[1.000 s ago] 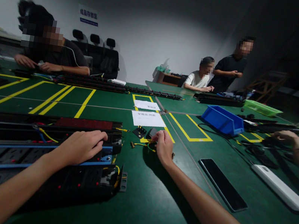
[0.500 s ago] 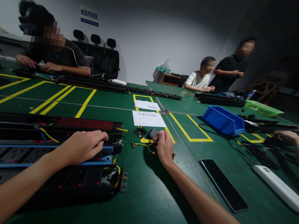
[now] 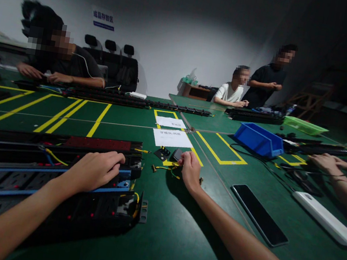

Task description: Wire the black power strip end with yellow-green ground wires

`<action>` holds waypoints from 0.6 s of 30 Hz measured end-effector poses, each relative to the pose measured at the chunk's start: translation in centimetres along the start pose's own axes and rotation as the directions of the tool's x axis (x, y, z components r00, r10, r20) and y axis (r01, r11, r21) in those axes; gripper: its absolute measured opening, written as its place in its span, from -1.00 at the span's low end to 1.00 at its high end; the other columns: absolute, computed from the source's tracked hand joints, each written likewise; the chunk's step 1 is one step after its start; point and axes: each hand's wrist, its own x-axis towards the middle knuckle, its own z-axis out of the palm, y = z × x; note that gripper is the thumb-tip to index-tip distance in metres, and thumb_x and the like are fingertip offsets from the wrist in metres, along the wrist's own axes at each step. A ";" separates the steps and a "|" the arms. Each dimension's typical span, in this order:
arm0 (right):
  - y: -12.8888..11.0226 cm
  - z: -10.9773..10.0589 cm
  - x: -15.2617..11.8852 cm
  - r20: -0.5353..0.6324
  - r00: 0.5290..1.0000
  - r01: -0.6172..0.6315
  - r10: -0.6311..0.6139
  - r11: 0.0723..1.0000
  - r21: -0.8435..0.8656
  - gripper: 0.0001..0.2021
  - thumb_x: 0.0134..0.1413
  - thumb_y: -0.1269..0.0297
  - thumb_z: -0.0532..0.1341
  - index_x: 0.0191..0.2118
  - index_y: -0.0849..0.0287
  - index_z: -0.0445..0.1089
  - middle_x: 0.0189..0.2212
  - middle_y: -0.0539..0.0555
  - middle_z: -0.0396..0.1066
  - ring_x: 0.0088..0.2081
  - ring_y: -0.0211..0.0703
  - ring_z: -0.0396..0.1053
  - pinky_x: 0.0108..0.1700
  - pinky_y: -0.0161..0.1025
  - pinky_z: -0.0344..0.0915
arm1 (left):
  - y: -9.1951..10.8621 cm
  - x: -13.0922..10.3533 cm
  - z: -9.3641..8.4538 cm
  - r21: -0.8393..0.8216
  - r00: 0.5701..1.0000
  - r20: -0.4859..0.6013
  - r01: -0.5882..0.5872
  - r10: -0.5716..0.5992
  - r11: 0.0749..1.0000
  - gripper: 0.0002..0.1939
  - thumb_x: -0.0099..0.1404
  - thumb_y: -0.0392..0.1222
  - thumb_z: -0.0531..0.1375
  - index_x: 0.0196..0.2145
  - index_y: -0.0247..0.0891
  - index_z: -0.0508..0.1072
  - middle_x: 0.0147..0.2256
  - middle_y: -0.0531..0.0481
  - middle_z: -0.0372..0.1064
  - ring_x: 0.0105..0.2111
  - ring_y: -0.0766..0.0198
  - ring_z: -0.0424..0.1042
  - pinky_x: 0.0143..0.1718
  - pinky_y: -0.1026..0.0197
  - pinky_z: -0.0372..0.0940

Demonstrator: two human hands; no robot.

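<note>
My left hand point(image 3: 96, 170) lies over the end of a black power strip with blue edges point(image 3: 125, 181), its fingers curled onto it. Similar strips with socket slots and red dots lie alongside; the nearest ends in a black bracket point(image 3: 143, 211) and a yellow-green wire. To the right, my right hand point(image 3: 189, 170) is closed in a pinch low over the table; what its fingertips hold is hidden. By them are a dark grey block point(image 3: 177, 154), a small black plate point(image 3: 162, 153) and short yellow-green wires point(image 3: 164, 168).
Paper labels point(image 3: 172, 139) lie on the green table point(image 3: 171, 244) among yellow tape outlines. A phone point(image 3: 259, 215), a white power bank point(image 3: 327, 219) with a cable and a blue bin point(image 3: 259, 140) are at right. A co-worker's hands point(image 3: 328, 163) work there; several other people are around the table.
Both my hands look unchanged. The co-worker's hands at the right edge have shifted a little left, and a second forearm shows there.
</note>
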 end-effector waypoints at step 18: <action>0.0 -0.1 0.1 0.009 1.000 0.024 -0.024 1.000 0.009 -0.70 0.24 0.10 -0.01 -0.44 0.07 0.31 -0.58 -0.04 0.34 -0.48 -0.11 0.35 -0.39 -0.24 0.21 | 0.0 0.0 0.0 0.031 0.999 0.033 0.013 -0.014 0.999 -0.69 0.43 -0.12 -0.09 -0.06 -0.14 0.40 -0.09 -0.05 0.50 -0.16 0.02 0.54 -0.19 0.00 0.35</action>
